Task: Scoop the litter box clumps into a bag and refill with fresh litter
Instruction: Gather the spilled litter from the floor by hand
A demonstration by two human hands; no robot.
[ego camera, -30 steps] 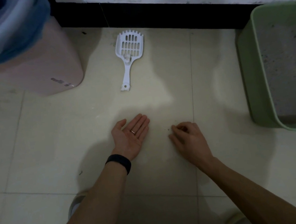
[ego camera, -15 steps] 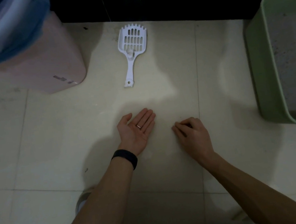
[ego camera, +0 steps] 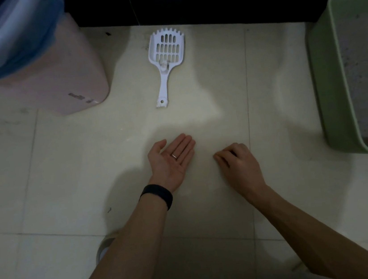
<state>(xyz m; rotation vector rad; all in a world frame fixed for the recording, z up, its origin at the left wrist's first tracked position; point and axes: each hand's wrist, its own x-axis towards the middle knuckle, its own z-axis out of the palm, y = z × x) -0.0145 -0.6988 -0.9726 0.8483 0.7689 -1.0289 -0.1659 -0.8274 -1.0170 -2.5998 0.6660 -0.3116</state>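
In the head view, a green litter box (ego camera: 326,87) is sitting at the right edge of the floor (ego camera: 88,163), cut off by the frame and holding grey litter (ego camera: 367,82). A pink bin (ego camera: 58,81) lined with a blue bag (ego camera: 13,44) is standing far left, its contents hidden. The white scoop (ego camera: 166,55) is lying untouched near the floor's far edge. The left hand (ego camera: 172,162) is lying palm up with its fingers released. The right hand (ego camera: 240,167) is curling its fingertips onto the floor, and I cannot tell whether it is grasping anything.

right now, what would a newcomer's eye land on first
Two bare hands low over the tiled floor at centre: the left hand lies palm up, the right hand has its fingers curled against the tile. Beyond them a white slotted scoop lies untouched, between a pink bin lined with a blue bag at left and a green litter box at right.
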